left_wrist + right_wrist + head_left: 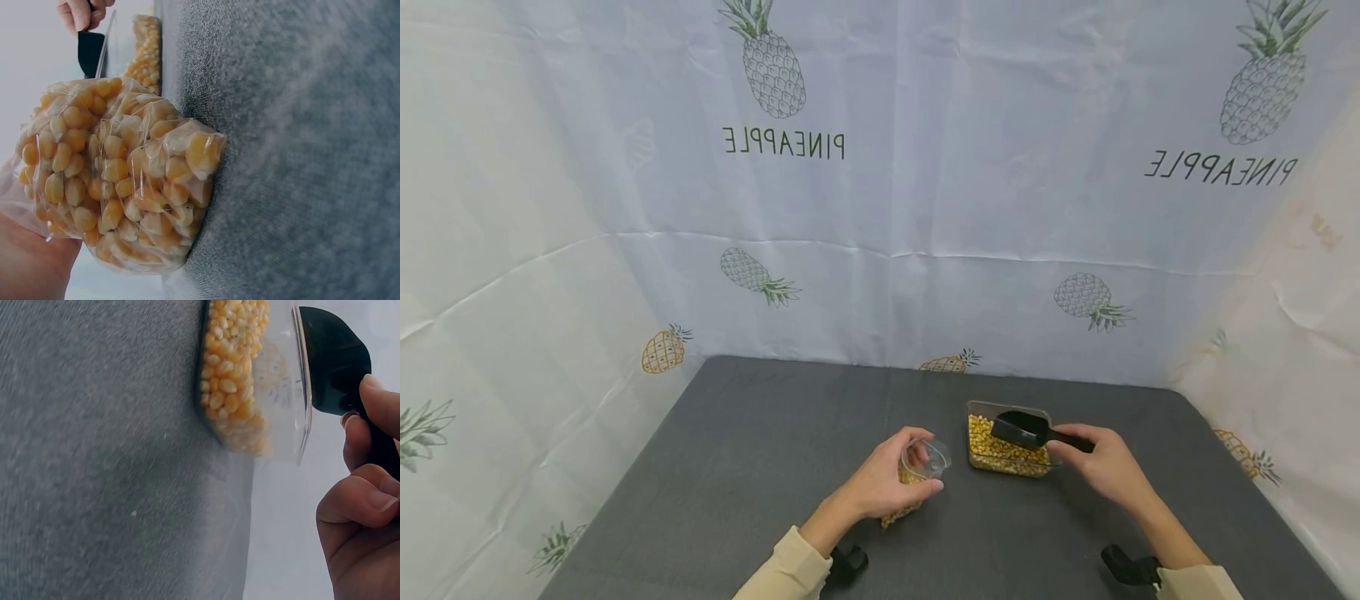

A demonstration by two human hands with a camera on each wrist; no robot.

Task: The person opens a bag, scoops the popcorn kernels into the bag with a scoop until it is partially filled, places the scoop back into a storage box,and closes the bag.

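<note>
Black, probably light and stiff, the scoop point(1017, 428) is poised over the container point(281, 369), its handle pinched in your right grip point(1108, 468). Your left grip point(880, 481) holds the kernel-filled bag point(125, 181) on the bench point(790, 433): likely soft, best held near its mouth.

Scoop point(1021, 429) black. Corn point(234, 356) yellow, some kernels pale. Tub point(284, 419), bag point(125, 175) clear. Counter point(737, 467) dark grey, fine-speckled. Curtain point(970, 208) whitish: grey-outlined pineapples point(775, 75), green tops point(749, 17), some orange; dark lettering point(784, 142). Sleeves point(801, 558) cream.
</note>
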